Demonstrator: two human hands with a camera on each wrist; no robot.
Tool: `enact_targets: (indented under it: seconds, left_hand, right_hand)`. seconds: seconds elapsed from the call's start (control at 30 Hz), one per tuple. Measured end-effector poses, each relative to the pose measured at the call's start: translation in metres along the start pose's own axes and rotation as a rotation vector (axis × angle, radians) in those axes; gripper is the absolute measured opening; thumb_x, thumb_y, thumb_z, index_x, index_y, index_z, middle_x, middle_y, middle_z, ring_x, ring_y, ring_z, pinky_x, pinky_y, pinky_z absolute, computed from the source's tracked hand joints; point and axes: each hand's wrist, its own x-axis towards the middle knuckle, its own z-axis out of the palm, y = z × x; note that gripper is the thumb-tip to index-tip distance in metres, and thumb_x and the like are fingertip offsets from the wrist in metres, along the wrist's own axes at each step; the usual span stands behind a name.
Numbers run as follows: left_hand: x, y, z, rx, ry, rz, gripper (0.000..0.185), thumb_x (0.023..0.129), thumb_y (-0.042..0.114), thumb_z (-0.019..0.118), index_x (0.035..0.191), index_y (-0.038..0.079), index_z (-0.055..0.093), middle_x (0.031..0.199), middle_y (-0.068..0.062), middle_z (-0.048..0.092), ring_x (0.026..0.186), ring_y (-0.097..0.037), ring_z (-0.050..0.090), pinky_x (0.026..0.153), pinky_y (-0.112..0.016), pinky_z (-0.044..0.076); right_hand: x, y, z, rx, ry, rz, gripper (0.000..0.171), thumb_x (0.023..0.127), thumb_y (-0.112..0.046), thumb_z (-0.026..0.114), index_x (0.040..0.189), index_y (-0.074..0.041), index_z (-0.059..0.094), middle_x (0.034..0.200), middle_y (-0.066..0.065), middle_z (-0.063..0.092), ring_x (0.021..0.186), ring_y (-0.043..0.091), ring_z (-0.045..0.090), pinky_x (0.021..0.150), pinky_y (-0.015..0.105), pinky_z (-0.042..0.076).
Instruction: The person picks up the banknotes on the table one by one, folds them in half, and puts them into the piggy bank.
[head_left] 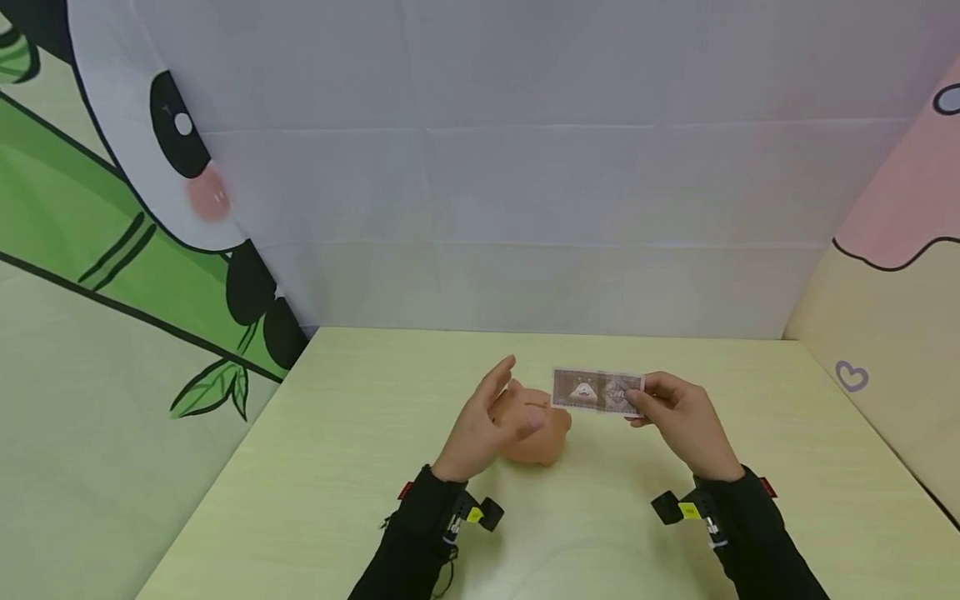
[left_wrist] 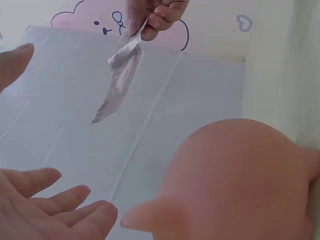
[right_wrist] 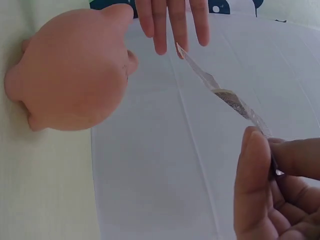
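A pink piggy bank (head_left: pixel 542 437) stands on the pale green table (head_left: pixel 337 467). My left hand (head_left: pixel 495 417) is held open just left of it, fingers straight and pointing away from me; in the left wrist view the fingers (left_wrist: pixel 55 202) lie apart from the piggy bank (left_wrist: pixel 240 185). My right hand (head_left: pixel 651 402) pinches the right end of a brownish banknote (head_left: pixel 597 391), held flat in the air above and to the right of the bank. The right wrist view shows the thumb (right_wrist: pixel 255 180) pressed on the banknote (right_wrist: pixel 225 92), with the piggy bank (right_wrist: pixel 70 75) below left.
A white cloth backdrop (head_left: pixel 525 208) closes the far side of the table. A panda and bamboo panel (head_left: pixel 112 250) stands on the left, a pink and cream panel (head_left: pixel 892 275) on the right. Bare tabletop lies around the bank.
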Motion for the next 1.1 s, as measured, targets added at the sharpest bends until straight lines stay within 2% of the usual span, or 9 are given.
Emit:
enact_targets:
  seconds: [0.13, 0.27, 0.37, 0.57, 0.67, 0.77, 0.97, 1.1]
  left_hand:
    - [0.001, 0.0, 0.0, -0.02, -0.029, 0.022, 0.084, 0.089, 0.031, 0.074, 0.155, 0.027, 0.023, 0.162, 0.0, 0.024, 0.151, -0.022, 0.023, 0.119, -0.041, 0.031]
    - [0.001, 0.002, -0.001, -0.055, -0.054, 0.036, 0.084, 0.089, 0.029, 0.073, 0.156, 0.014, 0.024, 0.159, -0.009, 0.03, 0.146, -0.028, 0.033, 0.116, -0.033, 0.035]
    - [0.001, 0.005, 0.0, -0.073, -0.042, 0.029, 0.08, 0.09, 0.023, 0.073, 0.153, 0.006, 0.028, 0.154, -0.017, 0.038, 0.14, -0.032, 0.042, 0.11, -0.029, 0.043]
    - [0.001, 0.008, 0.003, -0.046, 0.081, 0.013, 0.053, 0.089, 0.015, 0.073, 0.137, 0.004, 0.053, 0.129, -0.018, 0.062, 0.114, -0.025, 0.064, 0.089, -0.022, 0.054]
    - [0.0, 0.01, 0.003, -0.01, 0.147, 0.033, 0.04, 0.09, 0.013, 0.071, 0.128, 0.002, 0.061, 0.118, -0.018, 0.067, 0.1, -0.017, 0.068, 0.083, -0.02, 0.055]
    - [-0.001, 0.011, 0.003, 0.006, 0.203, 0.048, 0.028, 0.092, 0.011, 0.069, 0.118, 0.0, 0.066, 0.108, -0.018, 0.069, 0.09, -0.017, 0.069, 0.078, -0.022, 0.057]
    - [-0.002, 0.013, 0.002, -0.024, 0.235, 0.049, 0.019, 0.092, 0.009, 0.068, 0.107, -0.002, 0.069, 0.097, -0.02, 0.069, 0.084, -0.033, 0.069, 0.075, -0.028, 0.059]
    - [-0.002, 0.015, 0.002, -0.024, 0.222, 0.054, 0.016, 0.092, 0.008, 0.067, 0.104, -0.002, 0.067, 0.096, -0.021, 0.068, 0.084, -0.035, 0.069, 0.075, -0.027, 0.059]
  right_hand:
    - [0.003, -0.006, 0.011, 0.032, -0.038, -0.022, 0.018, 0.097, -0.012, 0.061, 0.105, 0.004, 0.062, 0.094, 0.016, 0.067, 0.076, 0.013, 0.067, 0.071, 0.026, 0.059]
    - [0.006, -0.01, 0.022, 0.055, -0.055, -0.032, 0.018, 0.097, -0.011, 0.061, 0.106, 0.004, 0.063, 0.096, 0.019, 0.067, 0.075, 0.011, 0.067, 0.071, 0.028, 0.059]
    - [0.008, -0.013, 0.029, 0.073, -0.058, -0.026, 0.017, 0.097, -0.01, 0.062, 0.105, 0.004, 0.063, 0.096, 0.02, 0.066, 0.075, 0.01, 0.067, 0.07, 0.028, 0.06]
    - [0.013, -0.017, 0.04, 0.127, -0.053, -0.014, 0.017, 0.096, -0.009, 0.062, 0.105, 0.005, 0.064, 0.097, 0.02, 0.067, 0.075, 0.01, 0.066, 0.068, 0.026, 0.059]
    - [0.014, -0.019, 0.044, 0.153, -0.052, -0.013, 0.017, 0.096, -0.009, 0.063, 0.104, 0.005, 0.064, 0.096, 0.02, 0.067, 0.074, 0.01, 0.065, 0.068, 0.026, 0.059]
    - [0.014, -0.02, 0.046, 0.173, -0.051, -0.006, 0.017, 0.095, -0.01, 0.064, 0.102, 0.005, 0.064, 0.094, 0.018, 0.067, 0.074, 0.011, 0.065, 0.069, 0.026, 0.059]
    - [0.012, -0.02, 0.045, 0.161, -0.034, -0.021, 0.017, 0.095, -0.011, 0.065, 0.102, 0.005, 0.065, 0.092, 0.018, 0.067, 0.072, 0.011, 0.065, 0.068, 0.026, 0.059]
    - [0.012, -0.019, 0.042, 0.15, -0.01, -0.032, 0.017, 0.094, -0.011, 0.065, 0.101, 0.005, 0.065, 0.09, 0.016, 0.068, 0.071, 0.01, 0.064, 0.068, 0.026, 0.059]
